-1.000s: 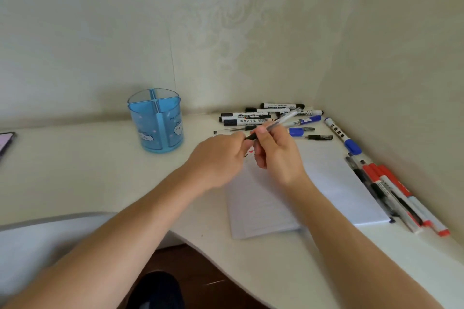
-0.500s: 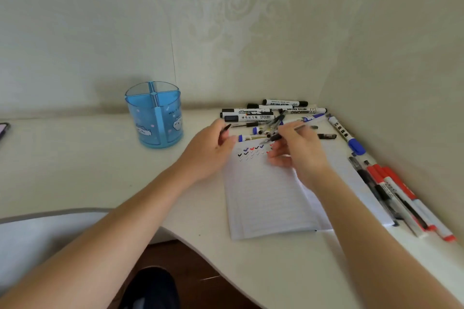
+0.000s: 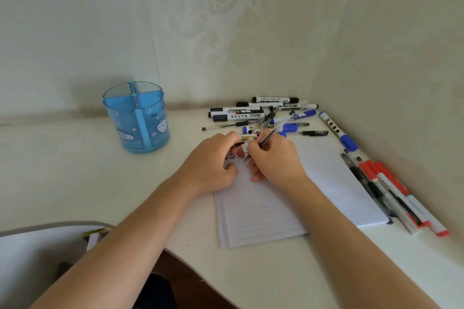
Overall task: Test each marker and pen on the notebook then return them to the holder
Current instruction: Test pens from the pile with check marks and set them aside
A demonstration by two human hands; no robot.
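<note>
Standing well left of the notebook (image 3: 263, 213), the blue holder (image 3: 136, 118) is upright on the pale desk (image 3: 62, 170), with bare desktop between the two. The desk's front edge curves inward just below the notebook's near left corner. On the notebook's top left corner the left hand (image 3: 211, 165) rests with its fingers curled round a small dark piece, seemingly a pen cap (image 3: 237, 145). Just beside it the right hand (image 3: 273, 160) grips a pen (image 3: 267, 137), tip down on the page among small tick marks. Beyond the notebook's far edge a heap of markers (image 3: 251, 110) lies against the patterned wall (image 3: 226, 32). Right of the notebook, a blue-capped marker (image 3: 336, 130) and a row of red and black markers (image 3: 391, 188) fill the narrow strip along the side wall.
</note>
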